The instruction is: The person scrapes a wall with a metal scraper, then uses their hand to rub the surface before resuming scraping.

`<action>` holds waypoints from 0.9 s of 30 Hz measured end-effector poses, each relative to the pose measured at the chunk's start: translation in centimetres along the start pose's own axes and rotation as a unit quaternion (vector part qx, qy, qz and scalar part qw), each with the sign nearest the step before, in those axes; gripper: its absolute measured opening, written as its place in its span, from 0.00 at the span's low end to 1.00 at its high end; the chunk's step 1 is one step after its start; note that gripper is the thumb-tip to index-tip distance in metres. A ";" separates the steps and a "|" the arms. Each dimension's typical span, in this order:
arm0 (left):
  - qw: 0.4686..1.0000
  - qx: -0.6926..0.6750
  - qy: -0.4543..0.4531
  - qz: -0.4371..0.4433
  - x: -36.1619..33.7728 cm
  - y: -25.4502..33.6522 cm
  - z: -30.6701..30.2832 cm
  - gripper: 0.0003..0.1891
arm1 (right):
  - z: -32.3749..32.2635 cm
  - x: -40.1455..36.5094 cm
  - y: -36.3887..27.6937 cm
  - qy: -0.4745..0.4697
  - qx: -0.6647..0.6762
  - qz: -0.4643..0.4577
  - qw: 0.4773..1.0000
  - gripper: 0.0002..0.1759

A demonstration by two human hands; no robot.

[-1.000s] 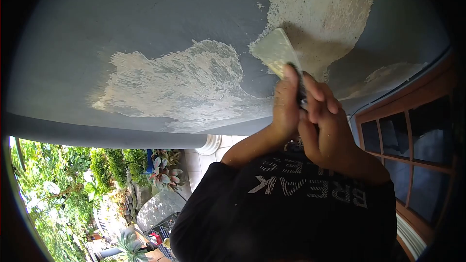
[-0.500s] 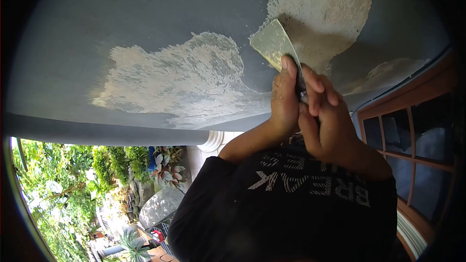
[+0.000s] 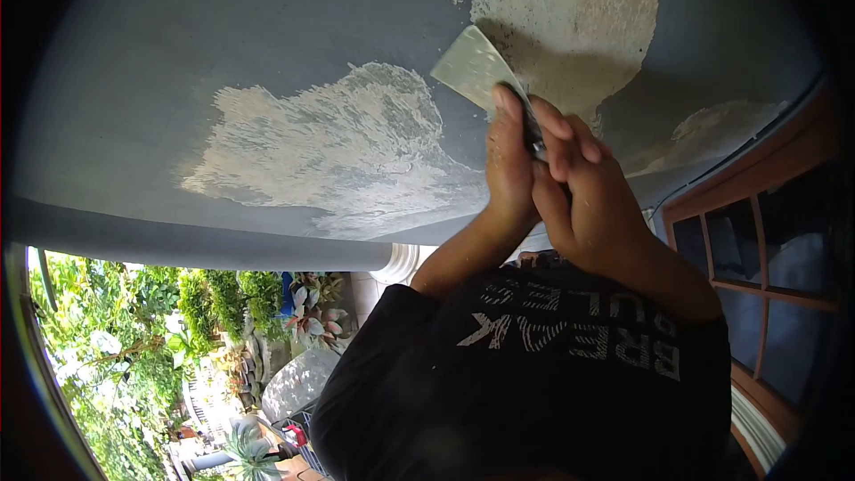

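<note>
A wide, flat scraper (image 3: 472, 64) with a pale, smeared blade is held against or just off the grey painted surface (image 3: 267, 27). My left hand (image 3: 510, 160) is closed on its handle from the left, one digit reaching onto the base of the blade. From the right, my right hand (image 3: 583, 183) wraps round the same dark handle, its fingers close against my left hand. Beside the blade lies a rough, pale patch (image 3: 570, 9) with the paint off. A second bare patch (image 3: 356, 138) spreads to the left. The hands hide most of the handle.
A brown-framed window (image 3: 759, 289) stands at the right, with a cable along the surface near it. Green plants (image 3: 116, 347) and a grey rock (image 3: 298, 380) show at the lower left. A white column moulding (image 3: 398, 263) is behind my left forearm.
Both hands and the scraper have moved left and slightly up in the view. The grip looks the same. The view itself has shifted a little.
</note>
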State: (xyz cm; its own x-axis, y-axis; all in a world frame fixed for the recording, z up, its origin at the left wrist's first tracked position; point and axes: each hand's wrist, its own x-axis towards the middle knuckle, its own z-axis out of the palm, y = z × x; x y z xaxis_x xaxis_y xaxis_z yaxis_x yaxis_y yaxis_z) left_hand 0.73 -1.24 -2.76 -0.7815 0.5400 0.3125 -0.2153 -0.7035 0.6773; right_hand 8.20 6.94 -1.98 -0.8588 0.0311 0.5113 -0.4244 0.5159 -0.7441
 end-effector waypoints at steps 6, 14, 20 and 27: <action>0.996 -0.052 -0.058 -0.039 -0.5 -0.1 0.4 0.34 | -0.8 -0.2 -1.0 0.002 0.004 -0.020 1.000 0.08; 0.999 -0.009 -0.010 -0.048 -0.3 -0.2 0.9 0.32 | -1.1 -0.8 -0.5 -0.016 0.063 0.025 0.998 0.10; 0.999 0.016 -0.025 -0.030 0.1 -0.3 0.1 0.32 | -0.2 -0.2 0.6 0.017 0.026 -0.018 0.999 0.06; 0.999 0.009 -0.013 -0.039 -0.2 -0.2 0.2 0.32 | -0.5 -0.1 -0.1 0.002 0.040 0.006 0.999 0.05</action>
State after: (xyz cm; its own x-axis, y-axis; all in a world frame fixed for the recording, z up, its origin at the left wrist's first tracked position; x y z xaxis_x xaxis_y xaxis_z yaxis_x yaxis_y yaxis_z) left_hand 1.05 -1.07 -2.84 -0.7474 0.6043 0.2761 -0.2640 -0.6514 0.7113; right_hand 8.47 7.31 -1.78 -0.8632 0.0409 0.5032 -0.4351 0.4454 -0.7825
